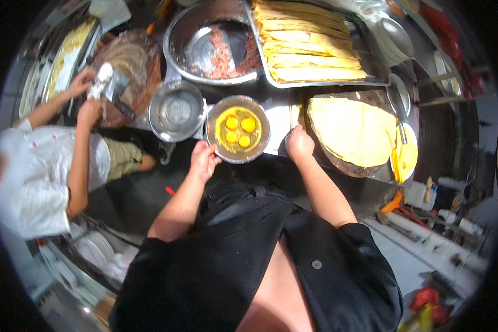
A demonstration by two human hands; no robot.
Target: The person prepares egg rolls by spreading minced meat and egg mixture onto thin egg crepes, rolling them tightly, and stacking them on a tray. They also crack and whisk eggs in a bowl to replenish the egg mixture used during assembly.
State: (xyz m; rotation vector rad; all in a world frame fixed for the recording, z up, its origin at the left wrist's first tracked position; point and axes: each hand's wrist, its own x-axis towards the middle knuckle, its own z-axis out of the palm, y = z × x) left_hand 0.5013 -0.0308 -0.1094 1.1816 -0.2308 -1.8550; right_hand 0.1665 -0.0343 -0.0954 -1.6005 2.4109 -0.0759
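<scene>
My left hand (205, 161) grips the near left rim of a steel bowl (266, 137). Inside it, several whole egg yolks (247, 123) lie in clear egg white, with some yellow liquid around them. To the bowl's right, my right hand (300, 144) is closed around a thin stick (291, 115), possibly chopsticks, that points away from me. Just right of that fist, a stack of thin yellow egg sheets (352, 128) covers most of a round chopping board (352, 169). A second steel bowl (176, 110), holding a little clear liquid, stands left of the egg bowl.
Beyond the bowls are a large steel basin (195, 45) with minced meat (224, 54) and a metal tray (323, 84) of yellow rolls (311, 45). At left, a co-worker's hands (89, 110) hold a cleaver (118, 85) and something white over another round board (145, 54).
</scene>
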